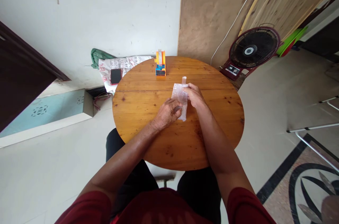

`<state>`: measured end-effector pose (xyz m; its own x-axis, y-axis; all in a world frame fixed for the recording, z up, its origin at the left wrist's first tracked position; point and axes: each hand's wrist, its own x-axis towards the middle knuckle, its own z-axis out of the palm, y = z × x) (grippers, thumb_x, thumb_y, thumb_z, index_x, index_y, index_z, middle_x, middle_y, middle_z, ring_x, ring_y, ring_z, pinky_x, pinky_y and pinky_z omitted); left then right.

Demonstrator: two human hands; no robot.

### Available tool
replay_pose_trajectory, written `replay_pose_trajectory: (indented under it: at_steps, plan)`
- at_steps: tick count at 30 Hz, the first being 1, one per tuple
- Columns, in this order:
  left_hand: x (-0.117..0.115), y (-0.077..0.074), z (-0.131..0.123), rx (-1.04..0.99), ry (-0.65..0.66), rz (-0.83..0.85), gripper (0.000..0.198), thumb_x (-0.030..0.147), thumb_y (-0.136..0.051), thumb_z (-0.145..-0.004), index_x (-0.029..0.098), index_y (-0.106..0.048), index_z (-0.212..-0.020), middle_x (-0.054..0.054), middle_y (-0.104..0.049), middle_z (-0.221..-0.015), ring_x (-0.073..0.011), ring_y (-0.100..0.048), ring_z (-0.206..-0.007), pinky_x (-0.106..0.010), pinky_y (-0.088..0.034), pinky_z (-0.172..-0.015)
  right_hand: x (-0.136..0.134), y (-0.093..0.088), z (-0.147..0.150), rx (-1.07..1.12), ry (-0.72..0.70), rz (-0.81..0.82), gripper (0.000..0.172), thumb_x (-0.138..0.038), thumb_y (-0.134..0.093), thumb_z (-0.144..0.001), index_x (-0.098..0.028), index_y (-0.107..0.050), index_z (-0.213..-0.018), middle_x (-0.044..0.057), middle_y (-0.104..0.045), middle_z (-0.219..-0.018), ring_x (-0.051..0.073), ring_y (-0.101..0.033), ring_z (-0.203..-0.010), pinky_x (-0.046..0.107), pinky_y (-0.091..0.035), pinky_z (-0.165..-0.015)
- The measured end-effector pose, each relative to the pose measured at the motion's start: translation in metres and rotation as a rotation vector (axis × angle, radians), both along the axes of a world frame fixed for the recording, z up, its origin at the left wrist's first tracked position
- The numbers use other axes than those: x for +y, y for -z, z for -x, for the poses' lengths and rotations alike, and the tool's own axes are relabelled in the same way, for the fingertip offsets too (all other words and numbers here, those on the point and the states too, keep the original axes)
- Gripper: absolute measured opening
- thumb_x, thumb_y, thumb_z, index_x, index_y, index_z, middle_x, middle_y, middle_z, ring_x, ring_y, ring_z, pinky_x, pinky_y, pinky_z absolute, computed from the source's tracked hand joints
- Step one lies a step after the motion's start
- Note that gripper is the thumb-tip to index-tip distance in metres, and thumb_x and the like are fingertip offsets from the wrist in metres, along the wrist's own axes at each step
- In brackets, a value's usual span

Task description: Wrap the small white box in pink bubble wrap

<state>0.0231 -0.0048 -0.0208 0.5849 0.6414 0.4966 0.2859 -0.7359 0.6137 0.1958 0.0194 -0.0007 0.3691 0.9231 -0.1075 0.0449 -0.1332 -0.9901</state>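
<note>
Two hands at work on a piece of bubble wrap

The orange-and-blue tape dispenser [160, 69] stands between 11 and 12 o'clock on the bench [169, 146], a pale, translucent band of tape showing in its far half. Beyond the bench edge at 10 o'clock lies a white sack [127, 62] with printed lettering, a flat dark rectangle [116, 76] resting on it and a crumpled green bag [100, 57] behind; what either holds cannot be told.

The bubble wrap [177, 91] is just on the 12 o'clock side of the bench's middle, between the hands. The right hand [194, 96] comes to its edge from 4 o'clock, fingers closed on it in a pinch, thumb over the upper face. The left hand [168, 112] reaches in from 8 o'clock with fingers curled at the nearer half; whether they grip or merely press is hidden.

The wrap is clear, dimpled and roughly oblong, longer from 12 to 6. A smooth, glossy strip [184, 79] juts from its 12 o'clock end. The bench is round, of varnished, knotty wood.
</note>
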Motion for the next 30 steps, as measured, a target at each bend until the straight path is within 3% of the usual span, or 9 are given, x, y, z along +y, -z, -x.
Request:
replay_pose_trajectory:
  at_steps: [6,11,16,20,25,30]
  plan:
    - [-0.001,0.004,0.0,-0.017,-0.026,0.018,0.015,0.013,-0.06,-0.082,0.017,-0.068,-0.094,-0.009,-0.07,-0.099,-0.023,-0.063,-0.094,-0.038,-0.054,-0.087,-0.006,-0.01,0.004,0.077,-0.065,-0.035,0.029,-0.038,-0.067,-0.054,-0.02,-0.057,-0.075,-0.004,-0.062,-0.075,0.013,-0.053,-0.067,0.024,-0.041,-0.059]
    - [0.0,0.008,0.0,-0.054,-0.05,-0.015,0.015,0.016,-0.064,-0.081,0.019,-0.068,-0.094,-0.01,-0.065,-0.11,-0.0234,-0.062,-0.103,-0.04,-0.054,-0.092,-0.007,-0.012,0.007,0.048,-0.084,-0.043,0.027,-0.039,-0.066,-0.057,-0.021,-0.056,-0.075,-0.004,-0.06,-0.073,0.013,-0.053,-0.067,0.025,-0.042,-0.061]
    - [0.0,0.006,0.002,-0.004,-0.058,-0.113,0.015,0.017,-0.064,-0.08,0.02,-0.069,-0.094,-0.011,-0.063,-0.119,-0.0257,-0.06,-0.105,-0.043,-0.053,-0.091,-0.002,-0.001,0.007,-0.061,0.003,-0.046,0.021,-0.037,-0.062,-0.062,-0.022,-0.05,-0.07,-0.006,-0.051,-0.065,0.012,-0.048,-0.064,0.024,-0.039,-0.059]
    - [-0.001,0.001,0.004,0.036,-0.033,-0.157,0.013,0.015,-0.062,-0.082,0.018,-0.069,-0.093,-0.012,-0.064,-0.124,-0.0264,-0.06,-0.103,-0.044,-0.051,-0.092,0.005,0.013,0.008,-0.148,0.08,-0.043,0.017,-0.035,-0.057,-0.064,-0.022,-0.051,-0.072,-0.006,-0.053,-0.067,0.012,-0.049,-0.065,0.023,-0.04,-0.061]
    - [0.0,-0.004,0.005,0.054,0.029,-0.108,0.013,0.014,-0.058,-0.084,0.019,-0.065,-0.094,-0.009,-0.07,-0.111,-0.0234,-0.062,-0.098,-0.04,-0.05,-0.091,0.01,0.024,0.009,-0.115,0.1,-0.054,0.017,-0.034,-0.055,-0.062,-0.022,-0.051,-0.073,-0.006,-0.054,-0.068,0.012,-0.048,-0.064,0.023,-0.039,-0.059]
    - [-0.001,-0.003,0.003,0.073,-0.016,-0.072,0.013,0.015,-0.059,-0.084,0.019,-0.064,-0.095,-0.008,-0.071,-0.099,-0.0235,-0.06,-0.093,-0.037,-0.05,-0.086,0.009,0.019,0.01,-0.071,0.079,-0.058,0.02,-0.035,-0.054,-0.061,-0.022,-0.054,-0.076,-0.004,-0.059,-0.072,0.013,-0.052,-0.068,0.024,-0.042,-0.063]
